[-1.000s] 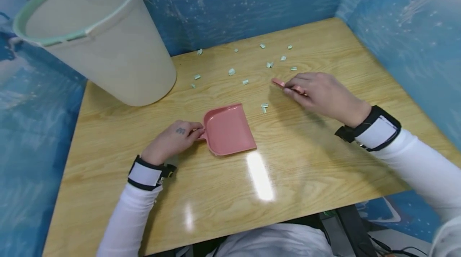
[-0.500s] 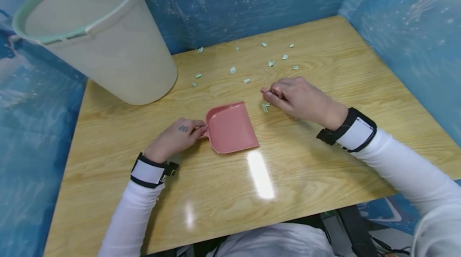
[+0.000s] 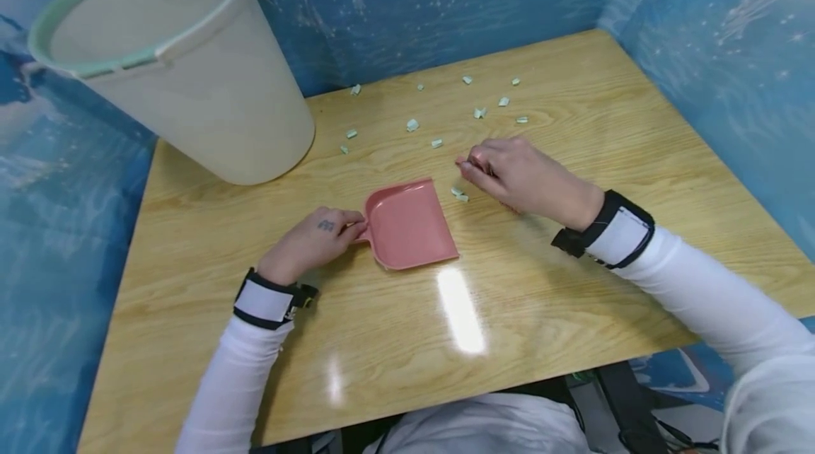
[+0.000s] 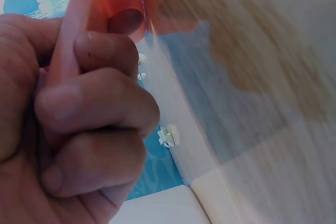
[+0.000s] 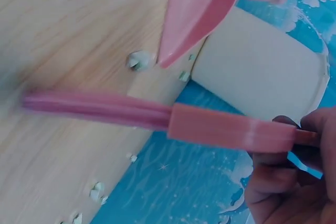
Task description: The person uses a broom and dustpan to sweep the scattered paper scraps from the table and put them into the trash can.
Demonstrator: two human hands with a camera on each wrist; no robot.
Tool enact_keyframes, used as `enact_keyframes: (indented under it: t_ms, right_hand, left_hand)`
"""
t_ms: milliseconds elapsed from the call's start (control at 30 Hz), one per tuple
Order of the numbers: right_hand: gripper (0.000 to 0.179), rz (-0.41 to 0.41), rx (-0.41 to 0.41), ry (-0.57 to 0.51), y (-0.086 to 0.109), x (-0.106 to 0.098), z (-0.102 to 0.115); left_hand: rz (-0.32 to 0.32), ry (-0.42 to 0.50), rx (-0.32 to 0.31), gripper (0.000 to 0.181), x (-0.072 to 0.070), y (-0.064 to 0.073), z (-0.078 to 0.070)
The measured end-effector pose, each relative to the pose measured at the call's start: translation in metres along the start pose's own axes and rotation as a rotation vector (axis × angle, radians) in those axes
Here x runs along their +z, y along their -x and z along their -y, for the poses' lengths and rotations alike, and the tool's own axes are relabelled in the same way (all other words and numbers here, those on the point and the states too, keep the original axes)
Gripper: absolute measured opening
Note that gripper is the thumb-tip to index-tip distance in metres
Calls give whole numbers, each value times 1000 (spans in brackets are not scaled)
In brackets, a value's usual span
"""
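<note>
A pink dustpan [image 3: 410, 224] lies on the wooden table with its straight lip facing right. My left hand [image 3: 315, 242] grips its handle [image 4: 76, 30], fingers curled round it in the left wrist view. To the right, my right hand [image 3: 518, 175] holds a small pink brush [image 5: 226, 127] by its handle. In the right wrist view the brush's bristles [image 5: 94, 108] point down at the tabletop and look blurred. Two pale green paper scraps [image 3: 459, 194] lie between the dustpan's lip and the brush, which the hand mostly hides in the head view.
Several more paper scraps [image 3: 412, 125] are scattered over the back half of the table [image 3: 541, 284]. A tall white bin [image 3: 235, 100] with a green rim stands at the back left. Blue patterned walls [image 3: 446, 15] border the table behind and at the sides.
My right hand has moved left and toward me with the brush. The two nearest scraps have slid slightly left, closer to the dustpan. My left hand and the dustpan have hardly moved.
</note>
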State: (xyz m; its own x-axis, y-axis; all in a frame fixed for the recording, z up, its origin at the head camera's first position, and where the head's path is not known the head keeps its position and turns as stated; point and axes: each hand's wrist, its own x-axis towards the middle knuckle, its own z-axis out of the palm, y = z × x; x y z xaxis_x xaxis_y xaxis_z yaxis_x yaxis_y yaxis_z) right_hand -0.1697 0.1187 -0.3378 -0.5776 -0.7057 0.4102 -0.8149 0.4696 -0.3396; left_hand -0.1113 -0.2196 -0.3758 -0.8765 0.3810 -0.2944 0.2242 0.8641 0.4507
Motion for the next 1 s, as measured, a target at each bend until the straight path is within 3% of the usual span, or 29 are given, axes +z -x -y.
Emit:
enact_keyframes:
  t_ms: [267,500,767,1000]
  right_hand:
    - [32,-21,5,-89,-10,13,11]
    - [22,-66,8,-123,-17,21,20]
    - [27,-107,49,-201,-23,29,29]
    - [31,-85,31,-385,-25,33,35]
  left_hand:
    - [-27,-4,27,28,0,-2,-1]
    - [-24,7,12,27,1,-1,0]
    - [-20,2,-3,25,1,-3,0]
    - [-19,-5,-13,26,3,-5,-1]
